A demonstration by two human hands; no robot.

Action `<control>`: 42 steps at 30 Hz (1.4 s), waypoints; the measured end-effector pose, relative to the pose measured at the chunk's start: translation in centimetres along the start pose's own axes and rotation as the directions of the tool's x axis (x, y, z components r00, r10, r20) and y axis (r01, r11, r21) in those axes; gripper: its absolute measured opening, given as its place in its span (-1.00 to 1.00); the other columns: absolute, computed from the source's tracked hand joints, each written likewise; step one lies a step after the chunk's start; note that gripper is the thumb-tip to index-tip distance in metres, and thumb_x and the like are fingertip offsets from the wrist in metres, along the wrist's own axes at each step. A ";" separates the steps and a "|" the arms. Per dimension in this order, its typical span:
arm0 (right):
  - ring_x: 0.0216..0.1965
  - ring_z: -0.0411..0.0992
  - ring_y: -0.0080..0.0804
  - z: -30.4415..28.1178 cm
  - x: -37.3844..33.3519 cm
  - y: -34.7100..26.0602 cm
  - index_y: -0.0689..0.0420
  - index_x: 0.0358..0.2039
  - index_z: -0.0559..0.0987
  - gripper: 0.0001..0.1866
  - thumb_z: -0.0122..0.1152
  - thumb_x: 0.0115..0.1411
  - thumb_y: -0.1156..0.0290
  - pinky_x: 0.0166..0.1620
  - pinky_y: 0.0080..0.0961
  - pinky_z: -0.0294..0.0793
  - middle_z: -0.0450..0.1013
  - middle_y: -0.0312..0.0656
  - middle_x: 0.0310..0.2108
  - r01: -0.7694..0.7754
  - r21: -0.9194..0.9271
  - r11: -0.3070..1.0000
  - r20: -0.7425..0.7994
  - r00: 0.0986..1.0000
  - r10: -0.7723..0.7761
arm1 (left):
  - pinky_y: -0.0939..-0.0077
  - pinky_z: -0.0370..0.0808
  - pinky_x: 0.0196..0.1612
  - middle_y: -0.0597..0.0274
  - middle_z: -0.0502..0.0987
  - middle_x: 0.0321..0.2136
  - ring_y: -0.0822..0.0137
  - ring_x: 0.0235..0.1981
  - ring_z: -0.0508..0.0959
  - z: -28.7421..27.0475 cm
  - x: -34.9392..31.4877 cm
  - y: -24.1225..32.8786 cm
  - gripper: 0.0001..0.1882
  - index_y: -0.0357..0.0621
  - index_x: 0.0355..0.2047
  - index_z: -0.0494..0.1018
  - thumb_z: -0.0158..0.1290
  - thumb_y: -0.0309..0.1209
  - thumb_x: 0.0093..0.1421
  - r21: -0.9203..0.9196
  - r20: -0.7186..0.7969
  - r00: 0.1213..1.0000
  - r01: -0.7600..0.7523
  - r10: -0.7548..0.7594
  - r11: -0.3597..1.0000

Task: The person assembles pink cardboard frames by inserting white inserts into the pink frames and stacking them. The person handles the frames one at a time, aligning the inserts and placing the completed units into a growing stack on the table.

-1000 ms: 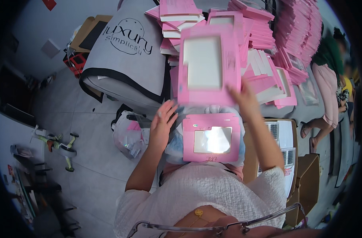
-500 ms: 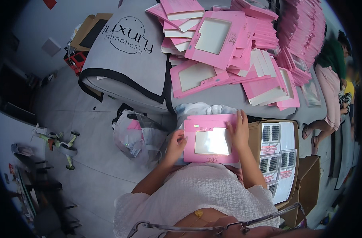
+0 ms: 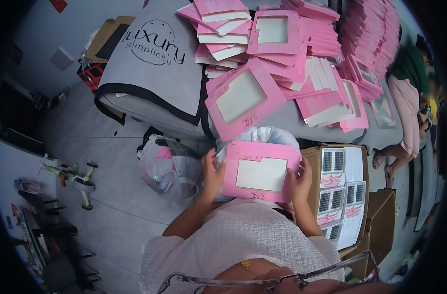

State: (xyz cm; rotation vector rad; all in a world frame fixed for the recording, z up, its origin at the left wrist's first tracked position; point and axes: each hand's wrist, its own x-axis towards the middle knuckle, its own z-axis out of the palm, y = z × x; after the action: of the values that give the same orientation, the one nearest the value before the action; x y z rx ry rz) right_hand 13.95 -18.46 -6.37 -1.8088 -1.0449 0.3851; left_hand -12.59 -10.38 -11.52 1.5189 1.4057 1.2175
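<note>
A flat pink cardboard box [image 3: 231, 171] with a stepped window cut in its front lies on my lap over a pale cloth [image 3: 270, 133]. My right hand [image 3: 300, 182] grips its right edge, thumb on the front face. Beside the left edge is my left hand [image 3: 213, 175], fingers raised and apart, with nothing visible in it. Just beyond, another pink window box [image 3: 272, 100] rests tilted at the front of the grey sofa. Behind it a loose heap of similar pink boxes [image 3: 292, 71] spreads over the seat.
To my right, an open carton [image 3: 368, 186] holds white packs with dark grids. A clear plastic bag [image 3: 167, 169] stands on the floor at left, near a small green ride-on toy [image 3: 79, 181]. Wrapped pink stacks [image 3: 370, 36] rise at the far right, beside another person [image 3: 404, 93].
A pink window box now lies tilted at the sofa's front, and the heap's top boxes sit differently. My right hand is lower on the right edge; my left fingers have opened away.
</note>
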 end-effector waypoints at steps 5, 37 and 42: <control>-0.62 0.25 -0.65 -1.5 0.5 1.2 0.23 -0.20 0.46 -0.53 0.45 -0.15 0.55 -0.49 -0.67 0.29 0.29 -0.40 -0.66 -0.240 0.103 0.965 0.027 0.971 0.239 | 0.48 0.37 -0.02 0.06 0.21 0.04 0.33 -0.05 0.37 -0.1 4.2 0.6 -0.50 -0.24 0.12 0.14 0.04 -0.40 0.23 -0.140 -0.074 0.966 0.238 -0.249 0.961; -0.50 0.26 -0.74 -3.1 -0.2 1.6 0.17 -0.37 0.46 -0.94 0.17 0.16 0.54 -0.40 -0.80 0.26 0.36 -0.45 -0.54 -0.297 0.433 0.851 0.205 0.952 0.228 | 0.68 0.41 -0.25 0.28 0.54 -0.37 0.55 -0.32 0.50 -0.5 -1.7 5.3 -0.75 -0.25 -0.32 0.34 0.18 -0.63 0.04 -0.200 0.052 0.996 0.082 -0.073 0.976; -0.45 0.33 -0.70 -3.3 -0.2 0.9 0.19 -0.33 0.46 -0.87 0.23 0.11 0.55 -0.36 -0.77 0.33 0.41 -0.39 -0.46 -0.228 0.336 0.914 0.205 0.965 0.165 | 0.67 0.43 -0.18 0.21 0.58 -0.32 0.51 -0.24 0.53 -2.1 -1.2 6.0 -0.71 -0.31 -0.12 0.40 0.11 -0.57 0.13 -0.322 0.430 0.880 0.357 -0.201 0.877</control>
State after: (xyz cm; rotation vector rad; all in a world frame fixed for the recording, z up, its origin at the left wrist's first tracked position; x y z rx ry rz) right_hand 16.45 -20.76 -5.64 -1.5724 -0.8426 0.8162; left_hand -12.75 -12.62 -5.48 1.1399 1.0033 0.8886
